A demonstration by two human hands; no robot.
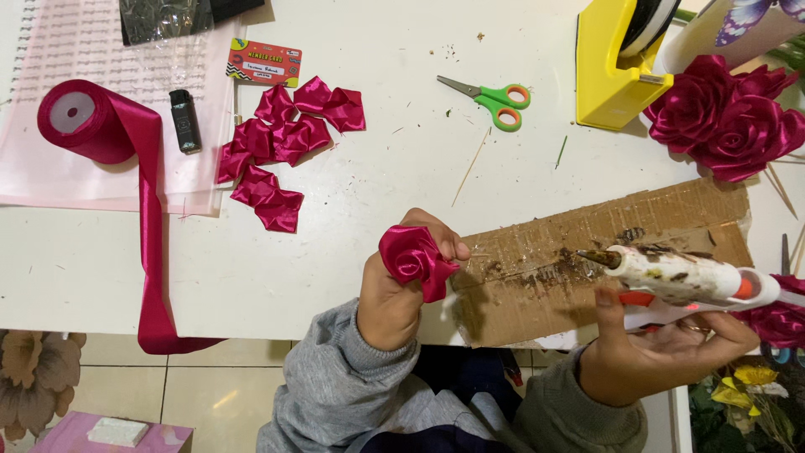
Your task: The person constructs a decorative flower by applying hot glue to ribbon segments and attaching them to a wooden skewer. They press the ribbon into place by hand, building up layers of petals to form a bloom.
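Observation:
My left hand (pixel 394 294) holds a small magenta satin ribbon rose (pixel 412 258) upright above the table's front edge. My right hand (pixel 662 348) grips a white hot glue gun (pixel 683 281) stained with glue, one finger on its orange trigger. The gun's nozzle (pixel 597 257) points left toward the rose, about a hand's width away, over a glue-smeared piece of cardboard (pixel 604 243). A pile of folded magenta ribbon petals (pixel 285 143) lies farther back on the white table (pixel 402 168).
A magenta ribbon roll (pixel 84 117) trails over the table edge at left. Beside it lies a black lighter (pixel 184 120). Green-handled scissors (pixel 495 99), a yellow tape dispenser (pixel 616 63), finished ribbon roses (pixel 725 117) and thin wooden sticks (pixel 471 164) lie behind.

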